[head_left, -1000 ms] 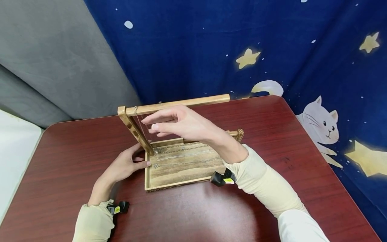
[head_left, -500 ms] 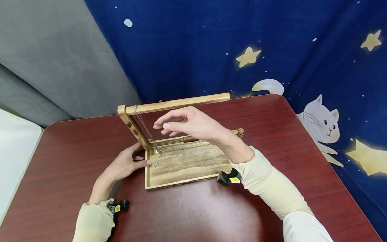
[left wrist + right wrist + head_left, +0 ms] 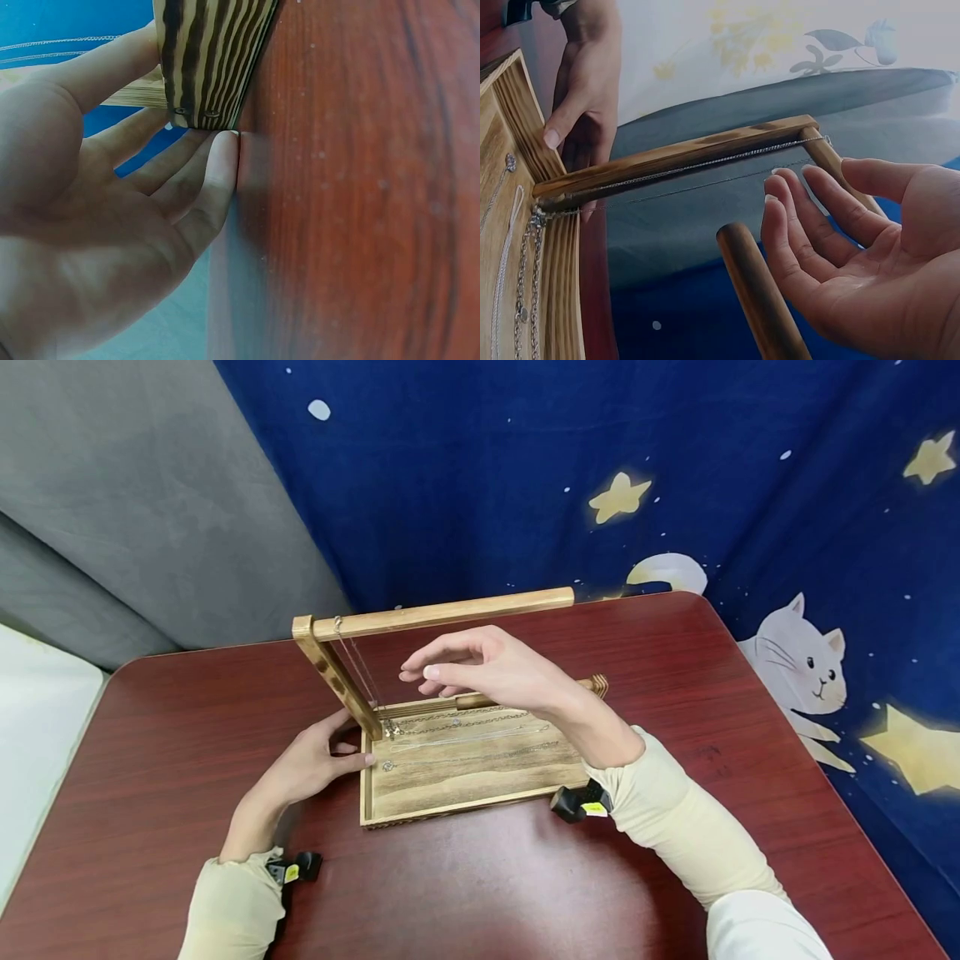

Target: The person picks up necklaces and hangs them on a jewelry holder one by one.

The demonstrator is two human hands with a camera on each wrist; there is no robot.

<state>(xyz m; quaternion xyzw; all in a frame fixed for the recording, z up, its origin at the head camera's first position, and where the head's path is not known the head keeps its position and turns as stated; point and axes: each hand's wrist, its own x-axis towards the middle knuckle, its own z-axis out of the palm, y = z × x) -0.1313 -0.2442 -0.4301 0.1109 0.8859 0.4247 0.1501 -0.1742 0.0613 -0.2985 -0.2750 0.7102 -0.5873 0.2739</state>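
A wooden jewelry stand has a shallow tray (image 3: 465, 785), an upright post (image 3: 336, 678) at its left end and a top bar (image 3: 465, 607). One thin necklace (image 3: 358, 668) hangs from the bar's left end, its pendant down near the post's foot. Other silvery chains (image 3: 480, 737) lie stretched along the tray. My left hand (image 3: 303, 767) holds the tray's left end, thumb at the rim and fingers by the foot of the post. Above the tray hovers my right hand (image 3: 502, 672), fingers loosely bent, palm empty in the right wrist view.
A shorter, lower wooden bar (image 3: 761, 292) runs along the tray's back, partly hidden behind the right hand in the head view. The stand sits on a reddish-brown table (image 3: 187, 727). Blue starry and grey curtains (image 3: 487, 477) hang behind it.
My right hand has drawn back to the right, away from the hanging necklace. The left hand stays at the tray's left end.
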